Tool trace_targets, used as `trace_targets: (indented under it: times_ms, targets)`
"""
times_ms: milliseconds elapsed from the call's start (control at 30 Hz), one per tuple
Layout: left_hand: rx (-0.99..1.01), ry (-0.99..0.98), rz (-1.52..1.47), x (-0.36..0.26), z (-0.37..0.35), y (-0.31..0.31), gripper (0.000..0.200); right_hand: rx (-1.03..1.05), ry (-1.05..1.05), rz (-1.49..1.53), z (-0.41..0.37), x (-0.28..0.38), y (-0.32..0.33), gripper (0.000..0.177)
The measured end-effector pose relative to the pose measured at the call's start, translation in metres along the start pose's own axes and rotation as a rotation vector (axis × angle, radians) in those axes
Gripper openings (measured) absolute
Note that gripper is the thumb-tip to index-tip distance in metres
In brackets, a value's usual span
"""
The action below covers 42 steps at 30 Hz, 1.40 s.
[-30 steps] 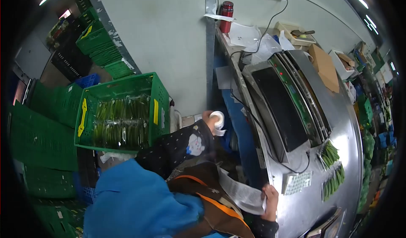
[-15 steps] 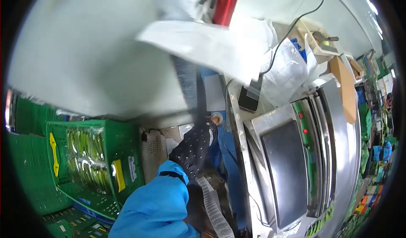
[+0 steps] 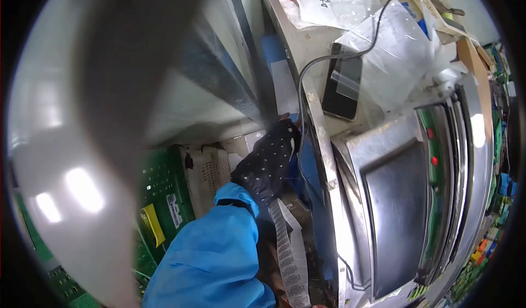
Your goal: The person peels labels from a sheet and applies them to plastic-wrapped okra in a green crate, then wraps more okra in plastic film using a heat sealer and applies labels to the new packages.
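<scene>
My left arm, in a blue sleeve with a black white-dotted cuff, reaches up from the bottom into the gap beside the worktable. Only a little of my left hand shows past the cuff, near a blue surface with a white paper; its fingers are too small and hidden to read. Below the cuff hangs a long printed label strip. A black phone lies on the worktable, partly under clear plastic. My right hand is out of view.
A metal machine stands at the right, with a dark cable looping over the table. Plastic bags lie behind the phone. At the left are a green crate and a pale perforated basket. A large dark blur covers the upper left.
The view has shifted, bringing the worktable and phone closer. A dark blurred shape and glossy pale surface now hide much of the green crate. The white sheet now lies on the table.
</scene>
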<state>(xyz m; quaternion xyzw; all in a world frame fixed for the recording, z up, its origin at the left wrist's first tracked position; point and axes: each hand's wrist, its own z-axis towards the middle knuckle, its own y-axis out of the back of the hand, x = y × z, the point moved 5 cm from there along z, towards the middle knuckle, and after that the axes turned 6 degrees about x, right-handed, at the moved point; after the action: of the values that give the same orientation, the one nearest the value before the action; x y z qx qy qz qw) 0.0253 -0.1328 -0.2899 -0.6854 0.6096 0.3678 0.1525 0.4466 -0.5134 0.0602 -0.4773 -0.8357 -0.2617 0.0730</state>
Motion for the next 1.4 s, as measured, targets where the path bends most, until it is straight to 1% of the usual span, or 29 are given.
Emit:
trace_targets:
  times_ms: [67,100,133,167,200,233,267,300,333,367,400,433,467,533,600,700,733,800,867,933,967,1000,1067,1100,1133,1200,1267,1333,1400]
  targets:
    - [0.091,0.004,0.019,0.018,-0.043,-0.007,0.016,-0.025,0.194,-0.066,-0.01,0.029,0.0,0.02]
    - [0.157,0.002,0.022,0.031,-0.066,-0.011,0.016,-0.07,0.193,-0.035,-0.013,0.027,0.003,0.018]
    - [0.267,0.01,0.016,0.048,-0.095,-0.017,0.016,-0.133,0.311,-0.097,-0.014,0.015,0.008,0.012]
    - [0.431,0.044,-0.008,0.072,-0.133,-0.021,0.016,-0.293,0.381,-0.118,0.002,-0.035,0.018,0.009]
    - [0.597,0.092,-0.027,0.089,-0.182,-0.031,0.016,-0.437,0.434,-0.065,-0.012,-0.026,0.023,0.009]
    - [0.732,0.136,-0.021,0.097,-0.239,-0.039,0.016,-0.605,0.434,-0.375,-0.027,-0.024,0.029,0.012]
    - [0.83,0.133,0.02,0.096,-0.292,-0.046,0.016,-0.635,0.466,-0.383,-0.049,-0.013,0.036,0.015]
    - [0.756,0.085,0.218,0.06,-0.366,-0.047,0.019,-0.64,0.388,-0.32,-0.064,-0.011,0.045,0.02]
    - [0.878,-0.101,0.244,0.063,-0.407,-0.059,0.024,-0.707,0.424,-0.198,-0.077,-0.036,0.055,0.024]
    - [0.901,-0.412,0.332,0.058,-0.452,-0.07,0.032,-0.827,0.749,-0.314,-0.101,-0.024,0.055,0.022]
    - [0.935,-0.408,0.338,0.02,-0.519,-0.076,0.034,-0.8,0.717,-0.015,-0.105,-0.039,0.061,0.018]
    - [1.024,-0.518,0.423,0.001,-0.575,-0.085,0.036,-0.759,0.613,0.406,-0.116,-0.057,0.063,0.015]
    - [1.001,-0.852,0.306,-0.01,-0.625,-0.095,0.045,-0.686,0.51,0.826,-0.125,-0.073,0.059,0.014]
    - [1.075,-1.105,0.404,-0.015,-0.703,-0.115,0.054,-0.661,0.604,1.058,-0.146,-0.09,0.058,0.01]
    - [1.121,-1.087,0.444,0.007,-0.749,-0.134,0.048,-0.758,0.708,1.165,-0.161,-0.114,0.056,0.01]
    - [1.224,-1.078,0.485,0.046,-0.774,-0.158,0.044,-0.912,0.74,1.295,-0.179,-0.142,0.048,0.009]
    - [1.205,-0.833,0.493,0.058,-0.773,-0.157,0.032,-0.828,0.759,1.442,-0.18,-0.153,0.041,0.01]
    - [1.314,-0.674,0.513,0.073,-0.77,-0.161,0.025,-0.942,0.833,1.382,-0.194,-0.163,0.038,0.007]
    - [1.418,-0.681,0.523,0.07,-0.773,-0.163,0.021,-1.036,0.916,1.365,-0.211,-0.183,0.031,0.016]
    - [1.448,-0.692,0.706,0.066,-0.776,-0.164,0.021,-1.429,0.685,0.583,-0.253,-0.197,0.022,0.025]
    - [1.48,-0.694,0.724,0.064,-0.778,-0.164,0.021,-1.495,0.644,0.278,-0.274,-0.193,0.018,0.026]
    - [1.507,-0.688,0.746,0.062,-0.782,-0.165,0.021,-1.387,0.65,0.281,-0.28,-0.189,0.012,0.021]
    - [1.587,-0.814,0.796,0.063,-0.793,-0.168,0.022,-1.338,0.675,0.199,-0.282,-0.185,0.007,0.023]
    - [1.612,-0.958,0.74,0.065,-0.799,-0.169,0.02,-1.288,0.676,0.185,-0.277,-0.187,0.004,0.023]
    - [1.645,-0.942,0.755,0.067,-0.805,-0.169,0.02,-1.2,0.657,0.22,-0.27,-0.191,-0.002,0.016]
    - [1.722,-1.129,0.844,0.062,-0.825,-0.17,0.016,-1.157,0.663,0.205,-0.266,-0.195,-0.012,0.013]
    - [1.81,-1.144,0.823,0.069,-0.831,-0.173,0.013,-1.168,0.671,0.254,-0.27,-0.209,-0.02,0.009]
    - [1.888,-1.18,0.978,0.079,-0.836,-0.173,0.012,-1.039,0.73,0.403,-0.268,-0.225,-0.03,0.007]
    - [1.932,-1.153,1.091,0.086,-0.842,-0.177,0.017,-1.048,0.71,0.422,-0.27,-0.239,-0.035,0.006]
